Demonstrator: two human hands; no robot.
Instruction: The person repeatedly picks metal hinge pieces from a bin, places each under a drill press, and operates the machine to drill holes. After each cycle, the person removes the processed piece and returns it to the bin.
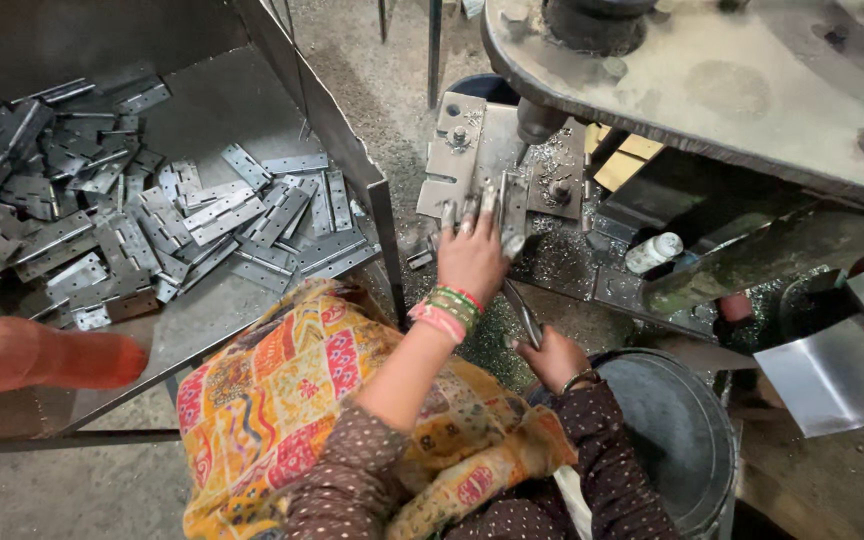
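My left hand, with bangles on the wrist, rests on the grey jig plate under the drill chuck. Its fingers press a grey metal hinge that stands on edge against the jig. My right hand is lower, near my lap, closed on a thin metal rod that points up toward the left hand. Metal shavings lie around the jig.
A sheet-metal tray on the left holds a heap of several grey hinges. An orange bottle lies at its near edge. A small white bottle and a metal bucket are on the right, under the machine table.
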